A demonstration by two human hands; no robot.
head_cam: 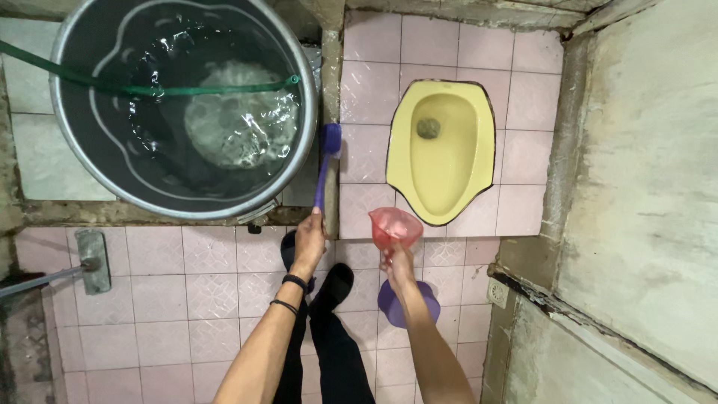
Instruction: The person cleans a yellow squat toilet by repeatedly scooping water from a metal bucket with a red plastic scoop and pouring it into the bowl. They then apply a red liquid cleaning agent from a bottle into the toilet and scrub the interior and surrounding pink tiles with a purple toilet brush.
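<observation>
Brush (326, 168) & dipper (393, 227) in closed hands

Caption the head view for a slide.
Left hand holds a blue brush, right hand a pink dipper, beside a yellow squat toilet.

both bare forearms reaching forward, left hand (309, 243) fingers clenched, two dark bands at wrist, right hand (396, 262) fingers gripping

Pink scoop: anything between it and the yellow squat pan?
Nothing visible. The right hand holds the pink scoop just short of the yellow squat pan; only bare pink tile lies around its near rim.
</observation>
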